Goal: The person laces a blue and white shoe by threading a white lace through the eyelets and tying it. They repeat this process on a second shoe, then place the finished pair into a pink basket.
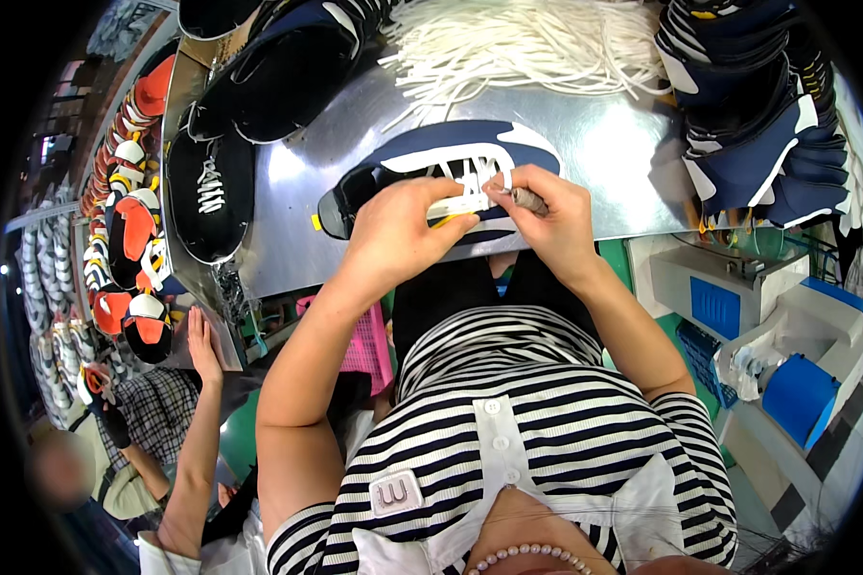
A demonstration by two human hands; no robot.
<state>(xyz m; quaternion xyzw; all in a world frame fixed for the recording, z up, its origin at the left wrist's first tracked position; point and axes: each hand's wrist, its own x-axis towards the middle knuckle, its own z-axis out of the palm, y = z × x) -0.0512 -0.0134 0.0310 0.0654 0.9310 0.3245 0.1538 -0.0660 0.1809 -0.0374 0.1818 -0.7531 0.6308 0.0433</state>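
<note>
A navy-and-white shoe upper lies on its side on the metal table in front of me, its heel to the left. White shoelace runs in crossing rows through its eyelets. My left hand is closed on the upper at the lacing, thumb and fingers pinching its edge. Close beside it, my right hand is closed, with thumb and forefinger pinching the lace. A brownish, ridged cylinder shows at the right fingers; whether it is tape around a finger or a tool handle, I cannot tell.
A heap of white laces lies at the table's far side. Stacked navy uppers stand right, black uppers left, one laced upper near the left edge. A white-and-blue machine sits below right; a co-worker's hand is at left.
</note>
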